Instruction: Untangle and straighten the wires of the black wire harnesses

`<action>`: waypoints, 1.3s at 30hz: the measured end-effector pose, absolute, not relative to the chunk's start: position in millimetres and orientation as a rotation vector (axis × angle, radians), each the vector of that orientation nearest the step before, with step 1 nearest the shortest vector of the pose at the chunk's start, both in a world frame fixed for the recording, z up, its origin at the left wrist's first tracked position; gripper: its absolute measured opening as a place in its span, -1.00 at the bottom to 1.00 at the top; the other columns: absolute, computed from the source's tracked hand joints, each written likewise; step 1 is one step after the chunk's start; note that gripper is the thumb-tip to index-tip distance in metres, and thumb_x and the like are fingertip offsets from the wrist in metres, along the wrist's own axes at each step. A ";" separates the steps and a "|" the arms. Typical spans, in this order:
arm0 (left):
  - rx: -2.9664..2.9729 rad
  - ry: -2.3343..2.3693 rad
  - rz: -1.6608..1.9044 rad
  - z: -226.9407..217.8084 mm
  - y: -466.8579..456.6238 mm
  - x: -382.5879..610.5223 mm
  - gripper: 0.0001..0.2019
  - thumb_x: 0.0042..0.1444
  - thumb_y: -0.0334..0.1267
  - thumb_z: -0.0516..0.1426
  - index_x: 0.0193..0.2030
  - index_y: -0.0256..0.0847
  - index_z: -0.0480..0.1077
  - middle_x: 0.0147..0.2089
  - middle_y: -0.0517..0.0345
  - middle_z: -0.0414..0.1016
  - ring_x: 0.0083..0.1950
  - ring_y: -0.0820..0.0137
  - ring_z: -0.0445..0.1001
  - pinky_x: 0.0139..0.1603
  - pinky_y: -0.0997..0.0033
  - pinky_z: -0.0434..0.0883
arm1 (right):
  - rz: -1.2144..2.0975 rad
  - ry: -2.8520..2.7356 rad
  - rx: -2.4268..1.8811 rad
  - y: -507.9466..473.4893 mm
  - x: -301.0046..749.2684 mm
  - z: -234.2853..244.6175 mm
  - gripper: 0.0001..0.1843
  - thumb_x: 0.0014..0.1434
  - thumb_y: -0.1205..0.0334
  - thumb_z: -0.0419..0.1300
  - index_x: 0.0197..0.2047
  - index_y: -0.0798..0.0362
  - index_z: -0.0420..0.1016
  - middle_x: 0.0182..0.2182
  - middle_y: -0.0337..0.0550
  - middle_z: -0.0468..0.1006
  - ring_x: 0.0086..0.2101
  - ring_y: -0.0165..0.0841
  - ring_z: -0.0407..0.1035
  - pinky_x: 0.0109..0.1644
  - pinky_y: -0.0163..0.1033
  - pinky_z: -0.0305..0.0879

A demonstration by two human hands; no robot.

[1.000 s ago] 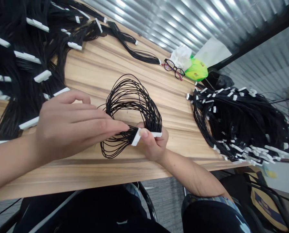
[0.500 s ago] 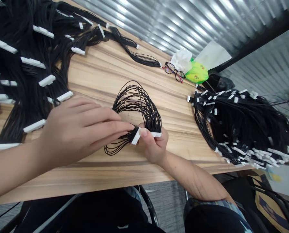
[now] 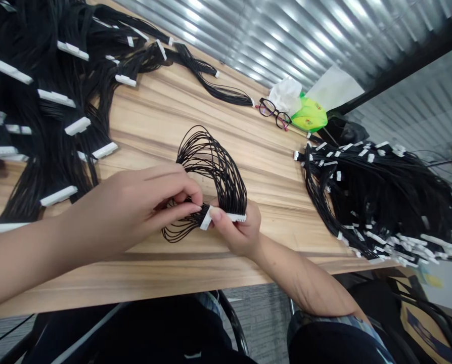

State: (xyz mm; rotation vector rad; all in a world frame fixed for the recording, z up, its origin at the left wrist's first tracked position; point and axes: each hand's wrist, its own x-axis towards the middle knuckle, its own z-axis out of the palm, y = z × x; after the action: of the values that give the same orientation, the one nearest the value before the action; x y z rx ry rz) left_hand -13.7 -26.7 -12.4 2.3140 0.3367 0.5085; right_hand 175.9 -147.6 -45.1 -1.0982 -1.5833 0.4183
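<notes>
A black wire harness (image 3: 231, 187) arches in a loop above the table, its white connectors (image 3: 207, 218) brought together near the front. My right hand (image 3: 239, 227) grips it at these connectors, thumb pressed on top and the other fingers mostly hidden beneath. From the left, my left hand (image 3: 153, 199) pinches black wires just behind the left connector, with thumb and index fingertip close together. Some wires hang in a smaller loop below that hand.
Many black harnesses with white connectors (image 3: 71, 196) cover the table's left side; another heap (image 3: 381, 187) lies at right. Glasses (image 3: 274, 114), a green packet (image 3: 310, 115) and white tissue (image 3: 285, 95) sit at the back, before a corrugated metal wall (image 3: 249, 30).
My left hand has gone from fingers stretched over the wires to a pinch with bent fingers. The harness and my right hand have shifted slightly left.
</notes>
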 end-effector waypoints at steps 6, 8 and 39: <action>2.467 0.216 0.667 -12.3 -26.2 -16.4 -0.88 0.45 -0.18 0.12 -0.07 -0.04 0.50 -0.16 0.34 0.54 -0.25 0.60 0.46 -0.16 0.66 0.36 | 0.469 -1.562 -1.097 -148.0 174.9 -44.3 -0.69 0.43 0.21 0.15 -0.39 0.03 0.48 -0.54 -0.26 0.55 -0.52 -0.47 0.42 -0.48 -0.38 0.31; 2.453 0.239 0.576 -12.5 -25.7 -14.5 -0.85 0.47 -0.14 0.08 -0.09 -0.05 0.46 -0.21 0.31 0.47 -0.30 0.58 0.42 -0.26 0.63 0.33 | 0.445 -1.590 -1.106 -148.4 175.3 -43.9 -0.70 0.42 0.23 0.15 -0.38 0.04 0.48 -0.54 -0.26 0.54 -0.52 -0.47 0.40 -0.47 -0.38 0.29; 2.743 -0.183 0.682 0.8 -18.5 -20.2 -0.65 0.51 -0.06 -0.03 -0.34 -0.12 0.21 -0.52 0.39 0.26 -0.51 0.52 0.25 -0.42 0.48 0.22 | 0.551 -1.483 -1.129 -147.0 181.9 -47.9 -0.59 0.43 0.17 0.16 -0.49 0.03 0.50 -0.61 -0.27 0.53 -0.57 -0.47 0.42 -0.52 -0.38 0.29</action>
State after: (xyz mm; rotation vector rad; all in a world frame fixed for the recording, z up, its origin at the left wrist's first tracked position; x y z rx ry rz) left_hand -20.2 -18.5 0.8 2.7432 -0.1831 0.6823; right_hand 181.9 -147.0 -47.9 -1.1287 -1.4827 0.5514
